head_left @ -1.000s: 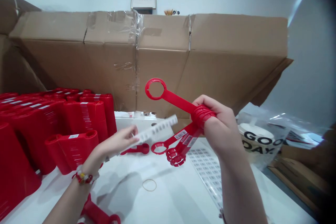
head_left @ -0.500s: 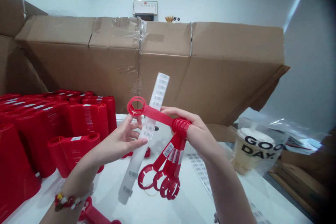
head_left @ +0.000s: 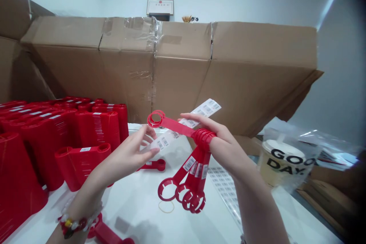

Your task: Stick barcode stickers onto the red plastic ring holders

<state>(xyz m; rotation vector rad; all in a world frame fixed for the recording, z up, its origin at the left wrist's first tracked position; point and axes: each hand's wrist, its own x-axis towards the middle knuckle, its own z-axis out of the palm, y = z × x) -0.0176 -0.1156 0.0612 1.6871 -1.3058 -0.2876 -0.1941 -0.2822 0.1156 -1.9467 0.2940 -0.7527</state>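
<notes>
**Red plastic ring-ended handles [head_left: 203,136] in the right hand [head_left: 225,146], a strip of barcode labels [head_left: 204,109] in the left hand [head_left: 128,156]**

The right hand is closed in a tight fist around the ribbed necks of the bundle, which sits above the middle of the white bench [head_left: 134,207]. One handle points up and left, ending in a ring just above the left fingers. The others fan downward, each with a white barcode sticker [head_left: 189,163], and their rings hang clear of the bench. The left hand is half open and seems to pinch the near end of the label strip, though the fingers and the red handle crossing in front make the exact grip hard to read. The strip runs behind that handle and past the right fingers.

A loose red handle [head_left: 154,165] lies on the bench just beyond the left hand, and another [head_left: 105,234] lies at the near edge. A rubber band [head_left: 166,206] rests below the hanging rings. A label sheet [head_left: 224,187] runs toward the right edge, near a bagged GOOD DAY cup [head_left: 281,162]. Stacked red moulded pieces [head_left: 97,127] fill the left side, and a large cardboard box [head_left: 177,72] stands beyond the far edge
</notes>
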